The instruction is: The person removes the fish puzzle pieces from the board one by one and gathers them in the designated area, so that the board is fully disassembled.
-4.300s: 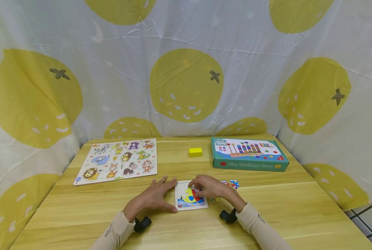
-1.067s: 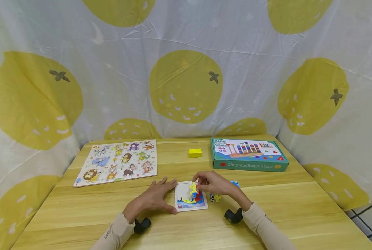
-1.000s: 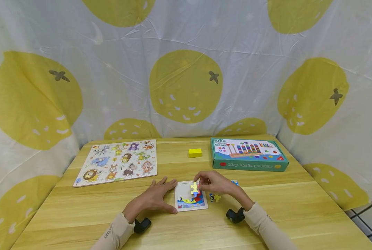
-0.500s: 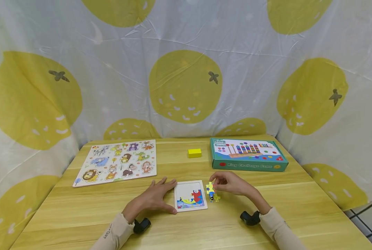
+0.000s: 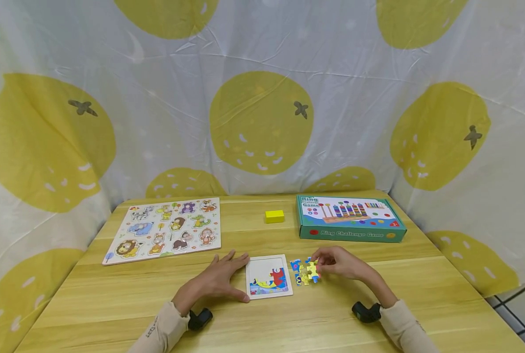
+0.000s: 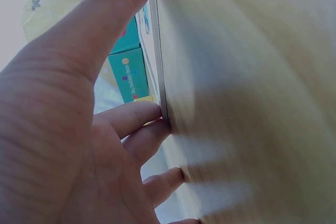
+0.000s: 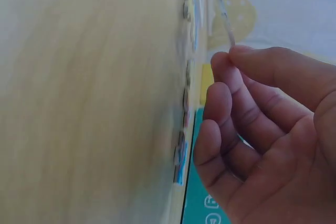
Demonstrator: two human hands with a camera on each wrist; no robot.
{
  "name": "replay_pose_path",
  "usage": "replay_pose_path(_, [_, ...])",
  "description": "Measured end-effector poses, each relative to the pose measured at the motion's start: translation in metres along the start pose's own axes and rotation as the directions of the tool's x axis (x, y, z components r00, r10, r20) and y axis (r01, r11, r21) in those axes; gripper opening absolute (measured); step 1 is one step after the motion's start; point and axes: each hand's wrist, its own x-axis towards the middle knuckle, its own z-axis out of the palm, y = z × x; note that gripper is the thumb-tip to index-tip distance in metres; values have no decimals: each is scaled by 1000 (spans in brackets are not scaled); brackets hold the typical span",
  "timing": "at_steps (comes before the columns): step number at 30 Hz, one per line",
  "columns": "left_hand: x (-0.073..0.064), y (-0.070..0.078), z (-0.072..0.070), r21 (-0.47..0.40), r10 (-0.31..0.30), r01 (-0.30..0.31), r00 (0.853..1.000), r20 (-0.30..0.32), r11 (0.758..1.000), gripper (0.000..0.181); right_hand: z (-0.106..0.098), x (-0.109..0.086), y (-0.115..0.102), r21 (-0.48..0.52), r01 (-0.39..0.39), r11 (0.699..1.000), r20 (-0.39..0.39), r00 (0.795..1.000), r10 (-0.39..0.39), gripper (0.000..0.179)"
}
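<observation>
A small jigsaw tray (image 5: 269,296) with a pale rim lies on the table; red, yellow and blue pieces fill its lower and right parts, while its upper left shows bare backing. My left hand (image 5: 215,277) lies spread at the tray's left side, thumb and fingertips touching its edge. Between thumb and fingertips my right hand (image 5: 339,263) pinches a yellow-and-blue puzzle piece (image 5: 312,270), held above the loose pieces. In the right wrist view that puzzle piece (image 7: 226,19) appears edge-on, off the table. Several loose puzzle pieces (image 5: 301,279) lie right of the tray, some partly hidden.
An animal puzzle board (image 5: 169,228) lies at the left. Behind the tray stands a yellow block (image 5: 274,216). A green Ring Challenge Game box (image 5: 352,234) sits at the back right, near the lemon-patterned curtain (image 5: 262,181).
My right hand has lifted the yellow-and-blue puzzle piece from over the tray and carried it right, above the loose pieces. My left hand has stayed at the tray's edge.
</observation>
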Motion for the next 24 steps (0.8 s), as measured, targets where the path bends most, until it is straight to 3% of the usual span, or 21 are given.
replay_pose_path(8, [0, 0, -1, -1, -1, 1, 1000, 0, 1000, 100, -3, -8, 7, -4, -35, 999, 30, 999, 35, 17])
replay_pose_path(14, [0, 0, 0, -1, 3, -3, 1000, -3, 1000, 100, -3, -11, 10, 4, -6, 1000, 44, 999, 6, 18])
replay_pose_path(24, [-1, 1, -1, 2, -2, 2, 1000, -1, 1000, 99, -3, -11, 9, -73, -30, 997, 18, 999, 31, 17])
